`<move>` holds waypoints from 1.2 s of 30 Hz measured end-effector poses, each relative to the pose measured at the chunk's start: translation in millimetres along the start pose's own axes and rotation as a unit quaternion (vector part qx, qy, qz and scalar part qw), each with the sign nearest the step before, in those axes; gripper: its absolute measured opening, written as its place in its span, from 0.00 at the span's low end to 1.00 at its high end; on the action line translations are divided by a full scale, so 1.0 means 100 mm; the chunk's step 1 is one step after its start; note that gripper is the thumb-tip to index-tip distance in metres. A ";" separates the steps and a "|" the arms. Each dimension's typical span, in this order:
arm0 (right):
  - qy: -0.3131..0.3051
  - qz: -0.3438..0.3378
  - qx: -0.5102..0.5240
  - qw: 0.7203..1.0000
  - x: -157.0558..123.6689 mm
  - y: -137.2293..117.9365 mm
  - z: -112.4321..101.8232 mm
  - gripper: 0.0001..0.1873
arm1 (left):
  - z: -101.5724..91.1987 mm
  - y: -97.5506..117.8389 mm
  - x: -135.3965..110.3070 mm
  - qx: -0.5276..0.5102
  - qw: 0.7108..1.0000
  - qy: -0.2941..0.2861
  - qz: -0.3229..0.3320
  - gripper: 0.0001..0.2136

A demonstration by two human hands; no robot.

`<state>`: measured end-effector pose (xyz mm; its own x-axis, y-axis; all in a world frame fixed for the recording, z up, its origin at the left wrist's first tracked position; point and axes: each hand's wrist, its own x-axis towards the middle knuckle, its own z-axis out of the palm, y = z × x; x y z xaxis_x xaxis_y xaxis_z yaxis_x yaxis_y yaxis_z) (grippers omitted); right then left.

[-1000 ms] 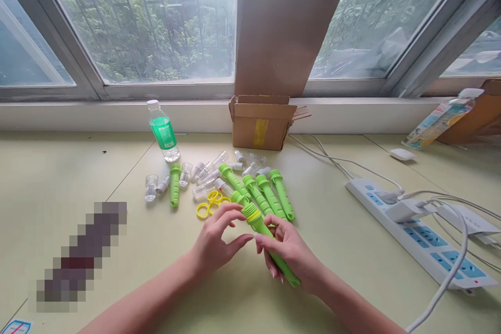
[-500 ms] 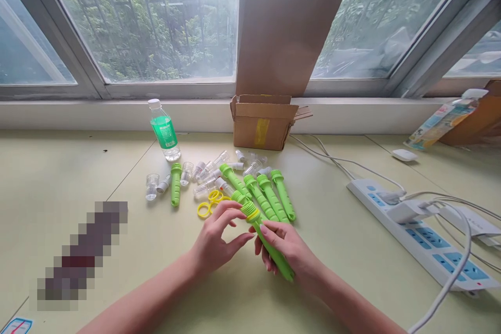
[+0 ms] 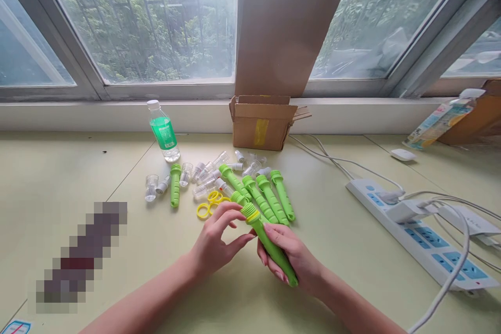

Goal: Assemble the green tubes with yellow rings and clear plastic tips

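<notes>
My right hand (image 3: 287,250) is closed around a green plastic handle (image 3: 274,248), a ridged tube with a threaded end tilted up and away to the left. A yellow ring (image 3: 253,216) sits around it just below the thread. My left hand (image 3: 217,237) is beside that end, thumb and fingers apart, its fingertips at or very near the ring; contact is hard to tell. Behind lie several similar green handles (image 3: 260,201), one apart at left (image 3: 175,188). Loose yellow rings (image 3: 203,211) lie just beyond my left hand.
Clear ribbed plastic cups (image 3: 151,188) and small white-capped parts (image 3: 163,185) are scattered behind the handles. A green-labelled bottle (image 3: 164,133) and a cardboard box (image 3: 260,125) stand at the back. At right lies a power strip (image 3: 415,235) with cables; another bottle (image 3: 442,120) leans at far right.
The right hand's grip on the green handle has shifted slightly, and its lower end has moved a little down and right. My left hand stays nearly in place.
</notes>
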<state>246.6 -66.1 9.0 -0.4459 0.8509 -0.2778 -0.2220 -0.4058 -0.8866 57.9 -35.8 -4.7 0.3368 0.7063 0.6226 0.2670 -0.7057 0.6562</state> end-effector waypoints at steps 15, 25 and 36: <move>0.008 0.015 -0.021 1.000 -0.03 -0.06 0.03 0.17 | 0.00 -0.02 -0.01 -0.001 1.000 -0.019 -0.010 0.14; -0.007 -0.030 -0.054 0.998 0.02 -0.06 0.04 0.15 | -0.02 -0.01 -0.01 -0.005 1.000 -0.015 -0.007 0.15; -0.043 -0.012 0.021 0.999 0.01 -0.04 0.01 0.18 | 0.00 0.00 -0.02 -0.008 1.000 -0.010 -0.004 0.15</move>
<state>246.2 -64.2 12.2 -0.5128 0.8296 -0.2211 -0.2685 -0.3996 -0.8765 57.1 -37.7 -5.8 0.3528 0.7105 0.6089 0.2550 -0.6991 0.6681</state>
